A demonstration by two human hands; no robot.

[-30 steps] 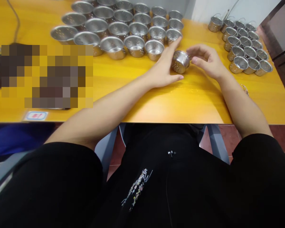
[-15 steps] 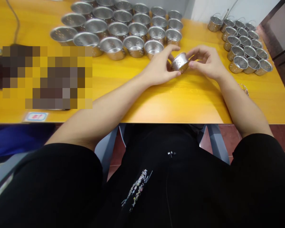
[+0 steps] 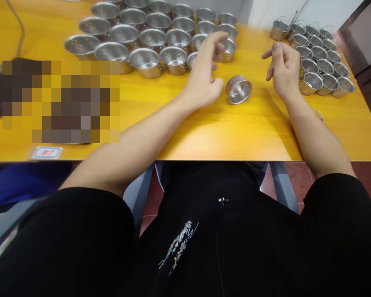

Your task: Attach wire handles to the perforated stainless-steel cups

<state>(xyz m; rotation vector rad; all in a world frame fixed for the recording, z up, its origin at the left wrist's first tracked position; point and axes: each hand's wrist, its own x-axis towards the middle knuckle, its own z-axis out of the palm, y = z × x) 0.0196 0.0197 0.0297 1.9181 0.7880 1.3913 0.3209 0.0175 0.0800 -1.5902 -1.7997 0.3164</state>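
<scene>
A small perforated metal cup [image 3: 238, 89] lies tipped on the yellow table between my hands, its opening facing down toward me, and neither hand touches it. To its left, my left hand [image 3: 205, 74] is raised with fingers apart and nothing in it, in front of the nearest cups of the left group. My right hand [image 3: 282, 68] hovers to the cup's right, fingers loosely bent and apart, holding nothing. Behind my right hand stand perforated cups with thin wire handles [image 3: 311, 83].
Several rows of perforated cups without visible handles [image 3: 146, 62] fill the back left of the table [image 3: 222, 144]. Thin metal wires [image 3: 319, 115] lie beside my right forearm. A blurred-out patch [image 3: 77, 103] and a label card [image 3: 47, 152] are at the left.
Both hands have let go of the cup and moved apart, my left up and left, my right to the right. The cup now rests tipped, with its opening turned toward me.
</scene>
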